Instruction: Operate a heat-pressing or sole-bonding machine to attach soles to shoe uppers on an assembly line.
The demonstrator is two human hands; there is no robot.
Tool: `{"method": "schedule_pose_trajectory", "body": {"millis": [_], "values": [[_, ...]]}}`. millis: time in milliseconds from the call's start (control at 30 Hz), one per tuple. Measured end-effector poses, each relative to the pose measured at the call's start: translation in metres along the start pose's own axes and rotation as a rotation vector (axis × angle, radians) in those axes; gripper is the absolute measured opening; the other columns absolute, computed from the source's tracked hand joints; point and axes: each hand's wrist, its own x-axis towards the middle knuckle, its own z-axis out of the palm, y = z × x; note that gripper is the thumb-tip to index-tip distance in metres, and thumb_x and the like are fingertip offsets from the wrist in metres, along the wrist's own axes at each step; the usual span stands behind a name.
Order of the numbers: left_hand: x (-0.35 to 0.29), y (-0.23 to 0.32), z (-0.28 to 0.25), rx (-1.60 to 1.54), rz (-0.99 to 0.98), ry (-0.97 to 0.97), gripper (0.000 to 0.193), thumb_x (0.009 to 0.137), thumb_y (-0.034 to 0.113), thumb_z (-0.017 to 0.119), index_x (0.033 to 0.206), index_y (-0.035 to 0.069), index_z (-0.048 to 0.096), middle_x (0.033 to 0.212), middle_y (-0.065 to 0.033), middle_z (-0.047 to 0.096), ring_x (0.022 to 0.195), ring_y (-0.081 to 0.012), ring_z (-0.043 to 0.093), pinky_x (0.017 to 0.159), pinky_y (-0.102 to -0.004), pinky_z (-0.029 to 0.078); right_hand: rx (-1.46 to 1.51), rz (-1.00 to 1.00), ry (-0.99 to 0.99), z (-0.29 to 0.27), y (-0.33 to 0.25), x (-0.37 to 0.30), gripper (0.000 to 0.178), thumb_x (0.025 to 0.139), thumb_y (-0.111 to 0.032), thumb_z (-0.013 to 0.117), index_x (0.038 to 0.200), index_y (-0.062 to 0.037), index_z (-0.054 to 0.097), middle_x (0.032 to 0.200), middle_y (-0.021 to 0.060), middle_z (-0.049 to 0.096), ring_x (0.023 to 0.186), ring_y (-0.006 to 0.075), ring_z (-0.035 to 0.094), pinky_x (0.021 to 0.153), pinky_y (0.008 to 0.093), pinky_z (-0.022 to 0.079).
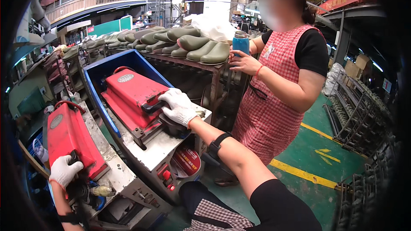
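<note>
Two machines with sloping red metal covers stand side by side. My left hand [64, 172], in a white knit glove, is closed around the black handle [74, 157] of the left red cover [70, 134]. A like-gloved right hand of mine [180, 107] grips the black handle [153, 107] at the front end of the right red cover [135, 93]. That cover sits inside a blue-rimmed housing [99, 102]. Both covers are down, and what lies beneath them is hidden. Below the right machine's top are red buttons [167, 174].
A co-worker in a red checked apron [274, 98] stands close on the right, holding a blue bottle [240, 42]. Behind the machines, a rack [214, 70] bears several olive-green rubber boots [199, 51]. Metal racks [357, 107] stand far right beside yellow floor lines [304, 175].
</note>
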Motion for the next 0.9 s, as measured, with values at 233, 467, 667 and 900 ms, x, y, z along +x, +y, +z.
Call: {"method": "schedule_pose_trajectory", "body": {"millis": [233,467,667,900], "values": [[0.001,0.004,0.020,0.183,0.101,0.279,0.042,0.067,0.043,0.076,0.076,0.001,0.073,0.070,-0.0199,0.069,0.071,-0.0358,0.071,0.070,-0.0436,0.054,-0.009,0.074,0.023,0.008,0.001,0.002,0.029,0.075,-0.017,0.067,0.104,-0.0139,0.069,0.106,0.0107,0.065,0.113,0.0333,0.059,0.090,0.0463,0.049],[0.004,0.006,0.024,0.303,0.126,0.308,0.034,0.066,0.036,0.074,0.081,0.006,0.075,0.077,-0.0198,0.071,0.078,-0.0393,0.071,0.072,-0.0456,0.055,-0.006,0.065,0.031,0.007,0.008,0.001,0.028,0.075,-0.016,0.067,0.103,-0.0141,0.069,0.105,0.0108,0.066,0.112,0.0338,0.059,0.091,0.0456,0.050],[0.000,0.008,0.025,0.296,0.116,0.336,0.034,0.066,0.035,0.075,0.083,0.006,0.075,0.080,-0.0191,0.072,0.081,-0.0393,0.072,0.075,-0.0457,0.056,-0.010,0.067,0.032,0.007,0.007,-0.001,0.028,0.075,-0.016,0.067,0.103,-0.0138,0.069,0.104,0.0113,0.067,0.112,0.0347,0.060,0.090,0.0462,0.052],[-0.001,0.007,0.024,0.317,0.097,0.326,0.034,0.066,0.036,0.075,0.084,0.007,0.076,0.081,-0.0187,0.072,0.082,-0.0393,0.072,0.075,-0.0459,0.056,0.014,0.053,0.028,0.005,0.006,0.000,0.026,0.078,-0.016,0.068,0.103,-0.0139,0.069,0.102,0.0120,0.065,0.107,0.0359,0.060,0.090,0.0457,0.051]]}}
